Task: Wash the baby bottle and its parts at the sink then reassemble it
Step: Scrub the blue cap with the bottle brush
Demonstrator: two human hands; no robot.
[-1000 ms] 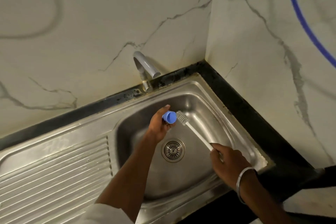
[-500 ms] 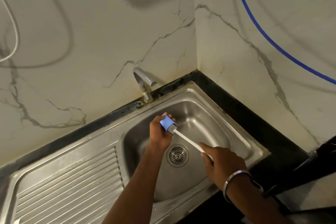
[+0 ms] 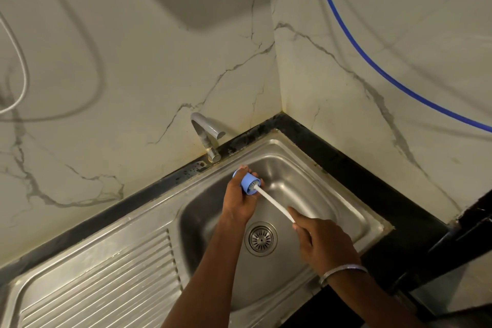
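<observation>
Head camera looks down on the left hand (image 3: 238,204), its fingers curled round a small blue cap (image 3: 246,184) held above the back of the sink (image 3: 306,186). The bristles of a white brush (image 3: 274,204) sit inside the cap's mouth. The right hand (image 3: 322,243) grips the brush handle's lower end. The drain (image 3: 261,238) lies below them, and the tap (image 3: 206,130) stands just behind.
</observation>
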